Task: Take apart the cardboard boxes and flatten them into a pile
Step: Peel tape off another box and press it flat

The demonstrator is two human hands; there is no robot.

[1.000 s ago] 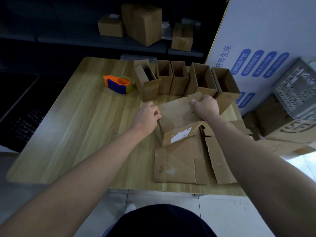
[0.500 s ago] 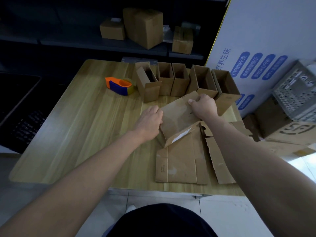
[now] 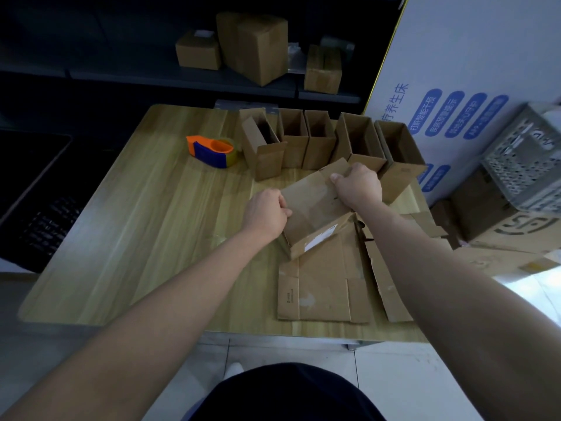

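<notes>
A partly collapsed cardboard box with a white label lies tilted on the wooden table. My left hand grips its left edge. My right hand grips its far upper edge, thumb on top. Under and in front of it lies a pile of flattened cardboard near the table's front edge. Several open, upright boxes stand in a row at the back of the table.
An orange and blue tape dispenser sits left of the upright boxes. Closed boxes rest on a dark shelf behind. A large white printed carton, a grey crate and more cardboard stand to the right.
The box between my hands has been pressed flatter, its labelled side folding down toward the pile. Both hands shifted slightly and kept their hold.
</notes>
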